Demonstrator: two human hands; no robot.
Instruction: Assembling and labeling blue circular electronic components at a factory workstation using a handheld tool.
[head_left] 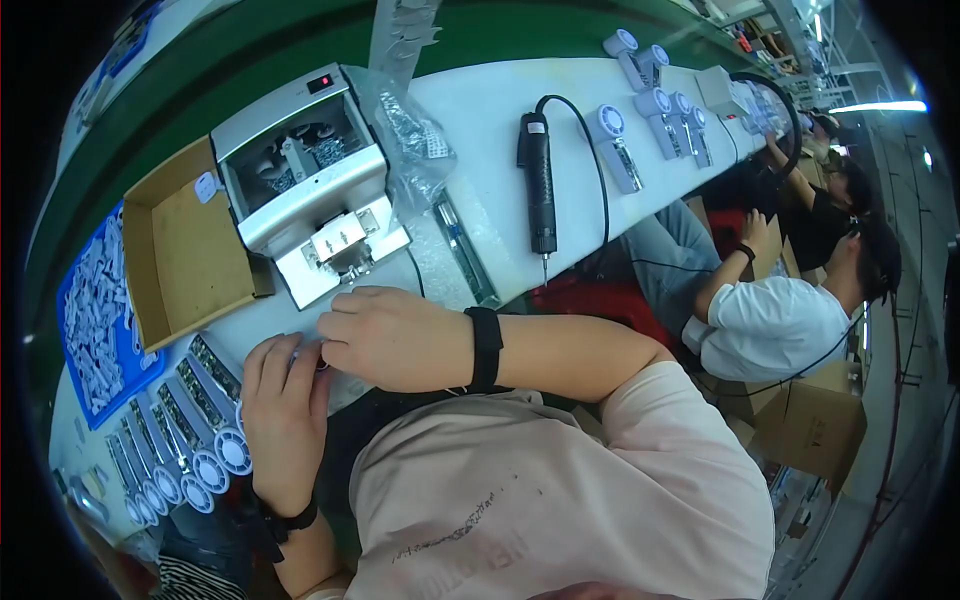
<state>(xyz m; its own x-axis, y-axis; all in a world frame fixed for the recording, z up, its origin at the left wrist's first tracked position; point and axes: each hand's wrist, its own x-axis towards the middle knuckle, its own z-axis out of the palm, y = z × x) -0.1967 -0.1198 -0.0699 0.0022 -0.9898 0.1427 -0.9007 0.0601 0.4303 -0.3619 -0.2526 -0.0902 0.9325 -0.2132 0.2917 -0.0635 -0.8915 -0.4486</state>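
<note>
My left hand (283, 415) and my right hand (390, 338) meet at the table's near edge, in front of the screw feeder (315, 215). Fingers of both are curled together around something small and pale, mostly hidden beneath them; its kind does not show. A row of lavender handheld fan bodies (207, 468) with exposed circuit boards lies just left of my left hand. The feeder's silver housing holds loose screws (325, 150) behind its window. Farther right, a black electric screwdriver (540, 190) hangs upright by its cable, bit downward, touched by neither hand.
A cardboard tray (190, 250) and a blue tray (140, 365) of small lavender parts stand left. Clear plastic bags (405, 140) lie beside the feeder. More fans (615, 140) lie at the far right. Co-workers (785, 315) sit along the right side, near a cardboard box (810, 425).
</note>
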